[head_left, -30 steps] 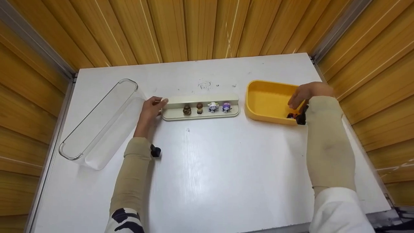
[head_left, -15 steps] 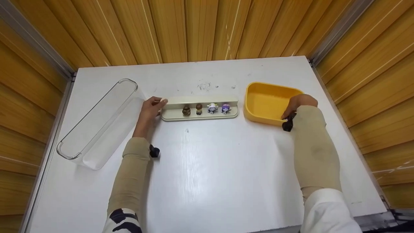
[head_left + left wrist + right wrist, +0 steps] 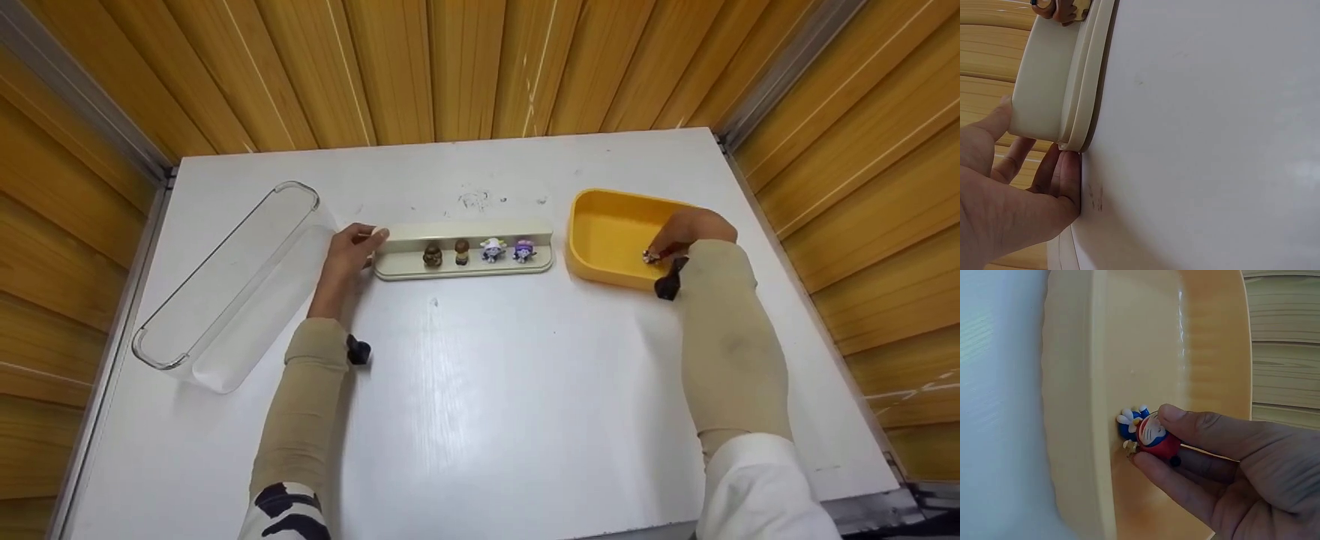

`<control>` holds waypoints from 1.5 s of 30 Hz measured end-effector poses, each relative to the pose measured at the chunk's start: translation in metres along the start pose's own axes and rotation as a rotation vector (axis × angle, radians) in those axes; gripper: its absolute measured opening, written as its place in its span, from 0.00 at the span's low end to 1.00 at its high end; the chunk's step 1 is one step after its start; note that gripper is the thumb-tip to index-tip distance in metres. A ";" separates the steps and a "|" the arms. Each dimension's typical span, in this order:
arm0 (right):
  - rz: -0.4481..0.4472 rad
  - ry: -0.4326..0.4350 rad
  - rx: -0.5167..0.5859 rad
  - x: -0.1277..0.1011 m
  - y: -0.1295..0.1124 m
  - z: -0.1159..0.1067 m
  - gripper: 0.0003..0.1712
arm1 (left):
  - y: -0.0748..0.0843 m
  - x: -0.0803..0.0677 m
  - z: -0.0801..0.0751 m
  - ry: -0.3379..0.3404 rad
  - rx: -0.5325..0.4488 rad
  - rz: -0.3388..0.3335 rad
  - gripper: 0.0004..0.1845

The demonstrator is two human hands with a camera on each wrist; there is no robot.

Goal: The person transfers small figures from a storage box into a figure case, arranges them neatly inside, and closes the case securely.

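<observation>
My left hand (image 3: 349, 259) holds the left end of a cream display stand (image 3: 401, 266), with the thumb on its raised back and fingertips at its end in the left wrist view. Along the stand's step stand two brown figurines, one a brown figurine (image 3: 433, 256), then a white-and-purple figurine (image 3: 493, 250) and a purple-haired figurine (image 3: 523, 251). Inside a yellow box (image 3: 611, 276), my right hand (image 3: 694, 229) pinches a small red, blue and white Doraemon figurine (image 3: 1154, 433) between thumb and fingers. The figurine is tilted, low in the box near its wall.
A clear long bin (image 3: 247, 330) lies slanted at the table's left. The white table (image 3: 517, 405) ends at wood-patterned panels (image 3: 465, 75) at the back and both sides. A dark wrist camera (image 3: 669, 279) on the right arm overlaps the box's front rim.
My right hand has moved left and down into the yellow box and now pinches the figurine, which shows in the box. The left hand has stayed at the stand.
</observation>
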State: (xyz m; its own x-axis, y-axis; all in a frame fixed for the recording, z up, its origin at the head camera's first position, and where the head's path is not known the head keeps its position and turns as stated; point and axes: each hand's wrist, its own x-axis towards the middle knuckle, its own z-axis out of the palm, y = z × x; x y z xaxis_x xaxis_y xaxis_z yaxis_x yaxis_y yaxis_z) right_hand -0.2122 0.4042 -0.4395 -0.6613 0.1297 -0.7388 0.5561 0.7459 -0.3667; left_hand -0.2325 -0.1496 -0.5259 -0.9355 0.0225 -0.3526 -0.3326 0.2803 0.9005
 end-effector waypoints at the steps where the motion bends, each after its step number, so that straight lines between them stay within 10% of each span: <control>1: -0.011 0.005 -0.003 0.001 0.000 0.000 0.25 | 0.000 0.000 0.000 0.001 0.001 0.001 0.28; 8: -0.189 0.076 -0.128 0.009 0.001 0.000 0.18 | 0.000 0.001 0.000 0.008 -0.009 -0.005 0.27; 28: -0.373 0.094 0.013 0.016 0.037 0.006 0.26 | 0.001 0.001 0.001 0.015 0.013 -0.028 0.26; 45: -0.299 0.061 0.145 0.012 0.033 0.006 0.27 | 0.004 0.001 0.001 0.014 0.016 -0.053 0.26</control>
State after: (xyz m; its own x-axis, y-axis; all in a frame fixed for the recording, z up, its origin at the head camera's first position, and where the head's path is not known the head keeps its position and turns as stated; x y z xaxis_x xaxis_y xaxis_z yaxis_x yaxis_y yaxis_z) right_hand -0.1985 0.4265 -0.4642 -0.8323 -0.0385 -0.5530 0.3960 0.6568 -0.6417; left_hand -0.2346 -0.1478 -0.5233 -0.9183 -0.0065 -0.3958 -0.3798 0.2960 0.8764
